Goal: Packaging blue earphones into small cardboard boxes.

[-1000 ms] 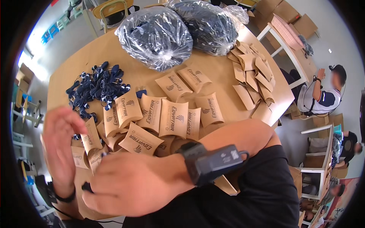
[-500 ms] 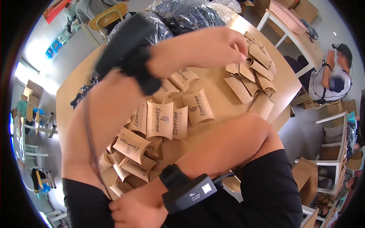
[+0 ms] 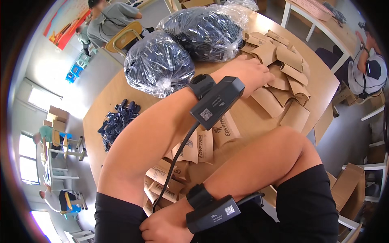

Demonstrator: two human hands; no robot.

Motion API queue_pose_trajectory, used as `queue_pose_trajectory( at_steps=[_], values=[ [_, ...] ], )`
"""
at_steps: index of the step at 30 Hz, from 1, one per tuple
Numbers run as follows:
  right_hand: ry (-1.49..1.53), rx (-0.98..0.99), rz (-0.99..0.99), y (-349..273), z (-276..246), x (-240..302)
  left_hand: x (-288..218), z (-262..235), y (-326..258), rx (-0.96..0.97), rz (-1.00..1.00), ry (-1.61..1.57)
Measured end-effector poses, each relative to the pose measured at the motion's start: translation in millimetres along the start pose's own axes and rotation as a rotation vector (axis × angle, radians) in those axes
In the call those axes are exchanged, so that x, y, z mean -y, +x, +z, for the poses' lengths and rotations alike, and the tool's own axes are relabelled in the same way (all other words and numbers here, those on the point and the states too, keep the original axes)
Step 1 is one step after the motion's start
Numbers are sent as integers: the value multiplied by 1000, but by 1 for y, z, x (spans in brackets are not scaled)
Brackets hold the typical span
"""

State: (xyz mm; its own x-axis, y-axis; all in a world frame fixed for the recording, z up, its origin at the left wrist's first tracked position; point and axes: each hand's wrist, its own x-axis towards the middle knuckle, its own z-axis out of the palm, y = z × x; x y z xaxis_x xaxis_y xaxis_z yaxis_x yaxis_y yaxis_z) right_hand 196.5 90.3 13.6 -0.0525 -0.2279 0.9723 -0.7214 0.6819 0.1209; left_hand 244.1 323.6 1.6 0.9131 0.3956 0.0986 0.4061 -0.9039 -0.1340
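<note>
My left hand (image 3: pixel 247 75) reaches over a pile of brown cardboard pillow boxes (image 3: pixel 289 60) at the far right of the table. Its fingers are bent and somewhat apart, with the tips over the boxes; nothing shows in its grasp. Low in the view, my right hand (image 3: pixel 166 224) is closed against my black left sleeve (image 3: pixel 119 212). What its fingers hold, if anything, is hidden. Between my arms lie several printed pillow boxes (image 3: pixel 204 146), partly covered by my left forearm. Each wrist wears a strap with a black box-shaped device (image 3: pixel 219 101).
Two clear plastic bags (image 3: pixel 160 60) full of dark items stand at the table's far side. A tangled heap of dark blue straps or cords (image 3: pixel 119 121) lies at the left. Other people sit around, one on a yellow chair (image 3: pixel 123 36). Open cardboard (image 3: pixel 346 186) stands at the lower right.
My left hand has dropped from above onto the pile's near-left side, its forearm swinging down. The plastic bags and blue heap show more fully. The view has shifted; my right hand stays by the sleeve.
</note>
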Motion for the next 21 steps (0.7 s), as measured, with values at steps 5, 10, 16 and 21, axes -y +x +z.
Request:
queue_pose_trajectory(
  at_steps=[5, 10, 16, 21],
  values=[
    [29, 14, 32, -3, 3, -1, 5, -2, 2, -79, -36, 17],
    [13, 43, 71, -4, 5, -3, -3, -42, -11, -158, -305, -284],
    [-9, 244, 33, -7, -3, -10, -15, -107, -107, -538, -571, -634],
    [-158, -36, 161, 9, -17, -38, -41, -123, -211, -689, -666, -1405]
  ],
)
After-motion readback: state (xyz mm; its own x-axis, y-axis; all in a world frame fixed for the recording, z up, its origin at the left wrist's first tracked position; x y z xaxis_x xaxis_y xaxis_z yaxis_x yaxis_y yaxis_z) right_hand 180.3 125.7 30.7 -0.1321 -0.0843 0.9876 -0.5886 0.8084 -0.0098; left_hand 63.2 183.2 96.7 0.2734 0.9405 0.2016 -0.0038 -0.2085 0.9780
